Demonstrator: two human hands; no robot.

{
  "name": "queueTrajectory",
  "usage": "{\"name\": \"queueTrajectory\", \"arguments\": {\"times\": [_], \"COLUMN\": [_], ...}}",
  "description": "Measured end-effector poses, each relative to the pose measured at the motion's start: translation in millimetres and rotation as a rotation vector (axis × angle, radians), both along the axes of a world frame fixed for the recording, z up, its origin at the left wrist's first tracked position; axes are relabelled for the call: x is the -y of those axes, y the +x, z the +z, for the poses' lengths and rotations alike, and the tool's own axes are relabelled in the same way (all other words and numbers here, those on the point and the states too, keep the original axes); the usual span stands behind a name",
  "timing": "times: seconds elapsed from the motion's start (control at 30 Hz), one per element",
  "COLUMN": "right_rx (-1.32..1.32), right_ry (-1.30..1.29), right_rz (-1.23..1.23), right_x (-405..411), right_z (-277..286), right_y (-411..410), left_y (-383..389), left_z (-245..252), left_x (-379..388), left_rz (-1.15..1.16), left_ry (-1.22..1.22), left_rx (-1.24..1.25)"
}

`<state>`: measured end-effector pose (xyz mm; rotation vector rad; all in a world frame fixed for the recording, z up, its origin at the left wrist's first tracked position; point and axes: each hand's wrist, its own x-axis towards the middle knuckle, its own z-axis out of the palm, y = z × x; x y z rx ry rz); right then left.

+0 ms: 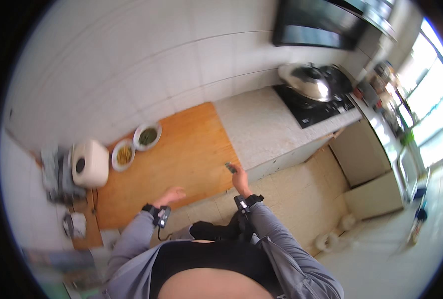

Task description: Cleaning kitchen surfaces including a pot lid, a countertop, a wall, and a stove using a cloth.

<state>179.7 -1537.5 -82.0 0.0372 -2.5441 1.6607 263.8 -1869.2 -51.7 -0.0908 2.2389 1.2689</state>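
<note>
My right hand (240, 179) is closed around a small green object (230, 167), too blurred to name, over the right edge of a wooden board (184, 157) on the counter. My left hand (173, 195), its fingers apart, is at the board's near edge and holds nothing that I can see. Towards the board's back left, two white bowls stand side by side. One bowl (136, 139) contains dark green food (147, 136); the other bowl (113, 160) has yellowish food (124, 155) in it. Both wrists wear black straps with small devices.
A cream-coloured appliance (98, 164) stands left of the bowls, beside grey items. To the right, past a stone countertop (255, 123), a lidded metal pan (307, 82) sits on a black gas hob (305, 117). A sink (408, 172) and assorted containers line the window side.
</note>
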Motion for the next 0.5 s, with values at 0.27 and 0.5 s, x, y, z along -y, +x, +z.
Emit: {"name": "queueTrajectory", "arguments": {"times": [0.27,0.5], "right_rx": [0.091,-0.158], "right_ry": [0.133,0.375], "right_rz": [0.250,0.634], "right_x": [-10.3,27.4], "right_z": [17.6,8.6], "right_y": [-47.8,-58.2], "left_y": [56.4,107.9], "left_z": [-75.3,-86.2], "left_x": [38.5,85.8], "left_rz": [0.412,0.551], "left_ry": [-0.194,-0.765], "left_rx": [0.009,-0.085]}}
